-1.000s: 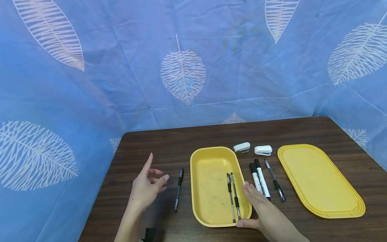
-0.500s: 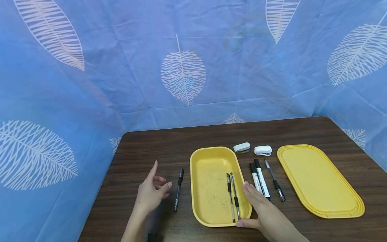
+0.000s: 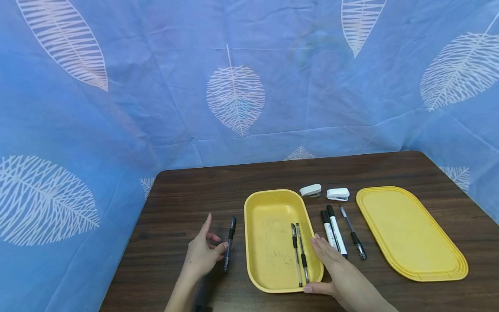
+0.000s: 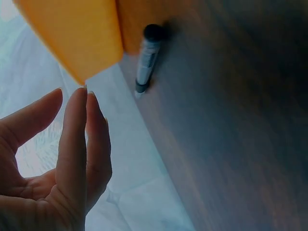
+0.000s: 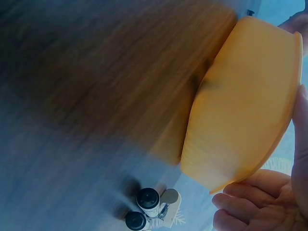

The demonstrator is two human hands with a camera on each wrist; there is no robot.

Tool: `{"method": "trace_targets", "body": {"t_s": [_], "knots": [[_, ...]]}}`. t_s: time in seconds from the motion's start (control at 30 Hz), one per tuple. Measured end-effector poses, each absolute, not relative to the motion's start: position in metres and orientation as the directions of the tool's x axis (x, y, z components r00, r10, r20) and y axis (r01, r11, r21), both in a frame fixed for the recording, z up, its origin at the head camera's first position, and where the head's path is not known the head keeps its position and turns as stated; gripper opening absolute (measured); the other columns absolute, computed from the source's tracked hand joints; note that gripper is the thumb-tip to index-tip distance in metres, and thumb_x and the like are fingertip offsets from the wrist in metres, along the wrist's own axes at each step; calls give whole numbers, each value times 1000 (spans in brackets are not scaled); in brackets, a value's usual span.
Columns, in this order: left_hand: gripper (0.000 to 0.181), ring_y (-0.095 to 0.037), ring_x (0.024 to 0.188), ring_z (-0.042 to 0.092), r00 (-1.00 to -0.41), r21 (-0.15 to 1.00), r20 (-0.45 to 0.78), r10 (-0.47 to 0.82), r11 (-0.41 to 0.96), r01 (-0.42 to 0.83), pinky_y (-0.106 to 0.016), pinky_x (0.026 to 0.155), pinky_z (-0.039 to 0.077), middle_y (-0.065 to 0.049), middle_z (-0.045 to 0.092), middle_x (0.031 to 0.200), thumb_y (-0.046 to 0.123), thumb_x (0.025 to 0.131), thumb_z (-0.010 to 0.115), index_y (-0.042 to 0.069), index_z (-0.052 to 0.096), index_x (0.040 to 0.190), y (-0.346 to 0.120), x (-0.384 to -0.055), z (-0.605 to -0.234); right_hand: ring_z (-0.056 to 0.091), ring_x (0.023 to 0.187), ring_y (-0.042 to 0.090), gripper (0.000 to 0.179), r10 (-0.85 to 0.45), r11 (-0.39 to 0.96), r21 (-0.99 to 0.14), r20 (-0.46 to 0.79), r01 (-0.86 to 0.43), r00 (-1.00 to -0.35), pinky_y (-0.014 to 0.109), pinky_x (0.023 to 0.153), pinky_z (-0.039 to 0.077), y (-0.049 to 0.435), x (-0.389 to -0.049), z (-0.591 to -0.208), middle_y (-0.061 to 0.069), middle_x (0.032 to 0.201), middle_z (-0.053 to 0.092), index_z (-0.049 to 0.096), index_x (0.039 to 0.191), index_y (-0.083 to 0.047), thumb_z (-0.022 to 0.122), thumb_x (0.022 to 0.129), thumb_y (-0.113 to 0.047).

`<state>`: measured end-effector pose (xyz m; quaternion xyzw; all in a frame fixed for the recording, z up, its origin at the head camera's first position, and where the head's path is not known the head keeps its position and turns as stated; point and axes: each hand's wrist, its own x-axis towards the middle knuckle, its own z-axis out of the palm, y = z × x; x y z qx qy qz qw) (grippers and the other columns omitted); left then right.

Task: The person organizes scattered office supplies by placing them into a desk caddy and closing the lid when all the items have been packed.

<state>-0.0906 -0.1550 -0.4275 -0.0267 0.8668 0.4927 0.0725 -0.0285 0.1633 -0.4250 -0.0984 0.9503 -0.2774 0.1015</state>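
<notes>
Left hand (image 3: 203, 255) moved nearer pen (image 3: 231, 232), tray interior (image 3: 269, 242) in head view only

Tray (image 3: 267, 238) yellow, dark-specked inside, reads orange in both wrist views; lid (image 3: 413, 234) yellow too; tabletop (image 3: 187, 190) dark brown woodgrain; backdrop cloth (image 3: 156, 95) blue with white leaf prints (image 3: 235, 97); staplers (image 3: 338, 193) white; markers (image 3: 338, 236) white, black caps (image 3: 331, 211); tray pens (image 3: 294, 241) clear with black grips (image 3: 304, 260); leftmost pen (image 3: 231, 232) mostly black

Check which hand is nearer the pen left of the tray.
Left. The left hand is close beside the pen; the right hand is across the tray, at its right rim.
</notes>
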Motion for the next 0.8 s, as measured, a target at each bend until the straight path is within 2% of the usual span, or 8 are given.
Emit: {"method": "trace_targets", "body": {"t_s": [0.43, 0.8], "knots": [[90, -11, 61, 62, -988, 810, -155, -8, 572, -131, -28, 55, 53, -16, 60, 106, 7, 83, 73, 9, 18, 155, -153, -96, -443, 27, 144, 40, 111, -237, 817, -566, -159, -109, -958, 60, 107, 37, 162, -29, -425, 15, 159, 25, 31, 151, -6, 72, 65, -63], [93, -17, 78, 61, -990, 768, -142, 18, 633, -98, -32, 62, 53, -24, 57, 120, 4, 78, 77, 8, 24, 154, -150, -99, -447, 28, 144, 41, 111, -236, 820, -563, -159, -108, -959, 60, 106, 37, 163, -29, -425, 16, 159, 26, 31, 152, -7, 72, 65, -64]]}}
